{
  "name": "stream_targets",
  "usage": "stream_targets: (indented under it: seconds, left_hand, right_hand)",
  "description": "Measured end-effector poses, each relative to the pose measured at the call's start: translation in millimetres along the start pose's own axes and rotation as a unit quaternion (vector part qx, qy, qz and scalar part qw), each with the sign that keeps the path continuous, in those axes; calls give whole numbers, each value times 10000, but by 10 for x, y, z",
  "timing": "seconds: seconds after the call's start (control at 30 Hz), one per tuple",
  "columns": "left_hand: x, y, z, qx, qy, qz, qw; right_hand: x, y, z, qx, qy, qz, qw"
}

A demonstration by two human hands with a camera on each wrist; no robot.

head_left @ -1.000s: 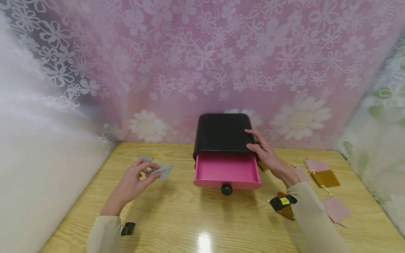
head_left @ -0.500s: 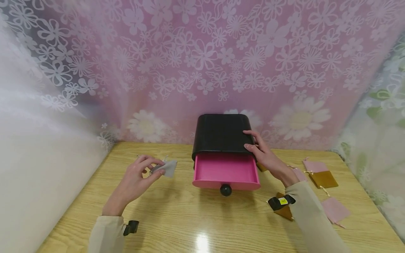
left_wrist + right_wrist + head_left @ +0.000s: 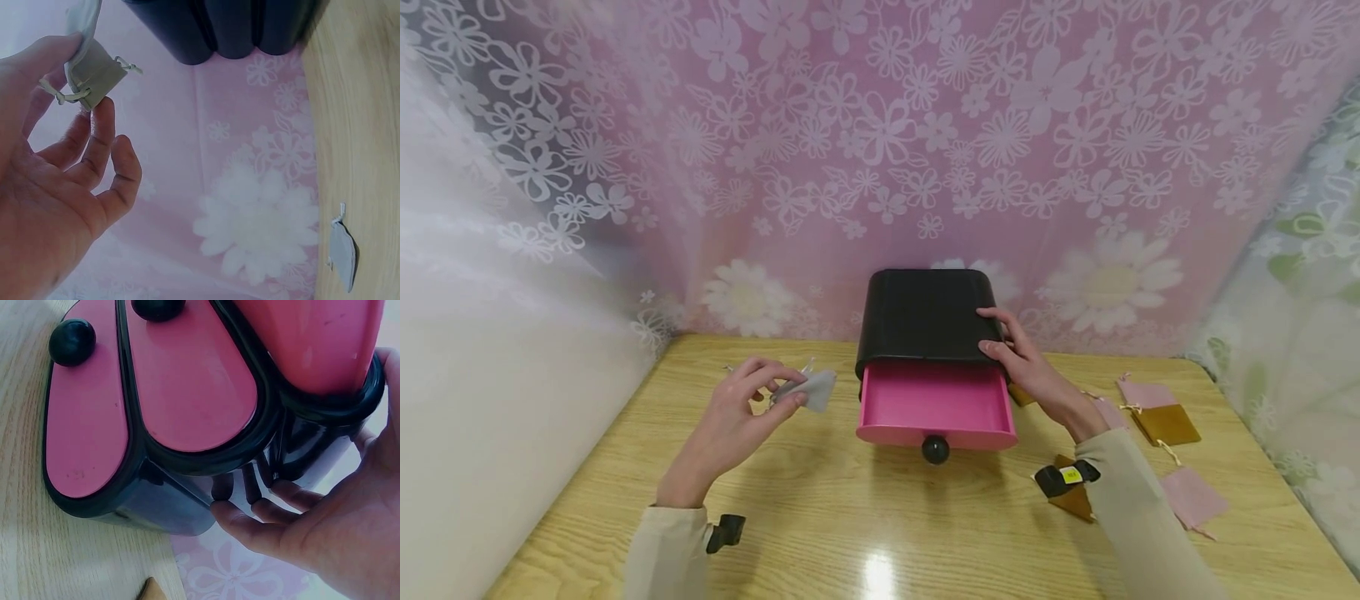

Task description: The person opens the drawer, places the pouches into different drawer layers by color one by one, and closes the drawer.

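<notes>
Pinches a grey pouch (image 3: pixel 817 391) between thumb and fingers of the left hand (image 3: pixel 737 421), up off the table (image 3: pixel 820 533), just left of the pulled-out pink drawer (image 3: pixel 936 402). Grips the upper right edge of the black cabinet (image 3: pixel 925 317) with the right hand (image 3: pixel 1033 375). Has another grey pouch (image 3: pixel 342 256) lying near the left hand, pink pouches (image 3: pixel 1195 497) and mustard pouches (image 3: pixel 1177 424) scattered about the right sleeve (image 3: pixel 1138 504). Faces a flowered pink curtain (image 3: pixel 880 125).
</notes>
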State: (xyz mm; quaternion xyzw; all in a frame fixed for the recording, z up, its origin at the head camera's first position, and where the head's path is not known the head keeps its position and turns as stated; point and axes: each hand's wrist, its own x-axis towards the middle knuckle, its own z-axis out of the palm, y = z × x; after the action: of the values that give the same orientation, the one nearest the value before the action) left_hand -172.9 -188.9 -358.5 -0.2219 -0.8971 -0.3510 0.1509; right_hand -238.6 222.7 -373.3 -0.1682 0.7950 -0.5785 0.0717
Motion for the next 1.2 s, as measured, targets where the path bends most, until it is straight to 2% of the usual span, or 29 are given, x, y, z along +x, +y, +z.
stream_targets:
  seconds: [0.33, 0.67, 0.93, 1.2]
  left_hand:
    - [85, 154, 30, -90, 60, 340, 9994]
    - [163, 333, 120, -511, -227, 429, 9975]
    - [227, 427, 222, -596, -320, 694, 9953]
    - [278, 499, 340, -740, -527, 706, 9934]
  right_hand:
    - [22, 10, -5, -67, -2, -50, 10000]
    - [30, 48, -22, -62, -5, -67, 10000]
    - [23, 47, -29, -45, -23, -101, 9999]
    - [18, 46, -30, -107, -26, -111, 9999]
